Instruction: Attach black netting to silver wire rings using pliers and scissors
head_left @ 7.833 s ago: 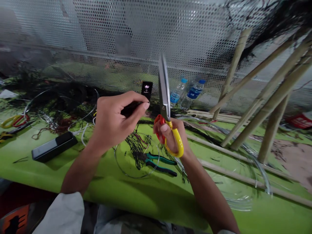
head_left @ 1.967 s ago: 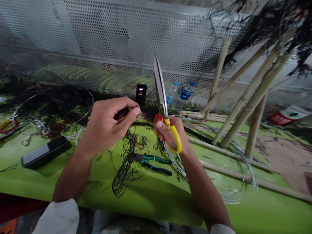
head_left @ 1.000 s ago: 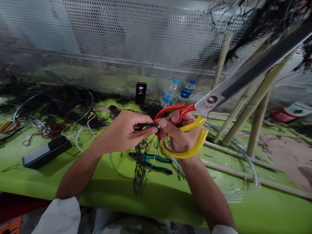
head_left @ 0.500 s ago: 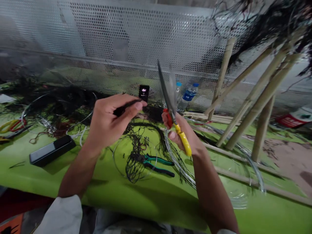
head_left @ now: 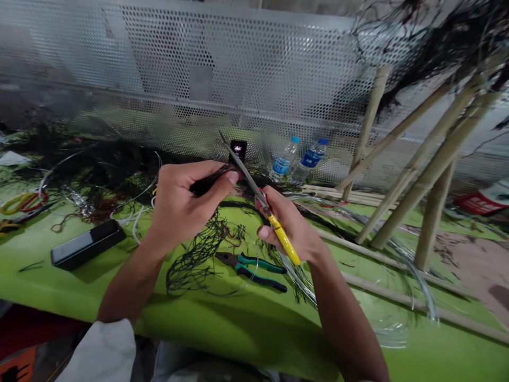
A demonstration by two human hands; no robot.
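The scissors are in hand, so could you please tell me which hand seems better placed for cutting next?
Probably the right hand: it holds the scissors, which slant up close to the left hand, while the left is occupied pinching dark strands.

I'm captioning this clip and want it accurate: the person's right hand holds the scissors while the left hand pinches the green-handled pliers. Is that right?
Not quite: in the head view, the left hand pinches a dark bundle; the green-handled pliers lie on the green table. The right hand does hold the scissors.
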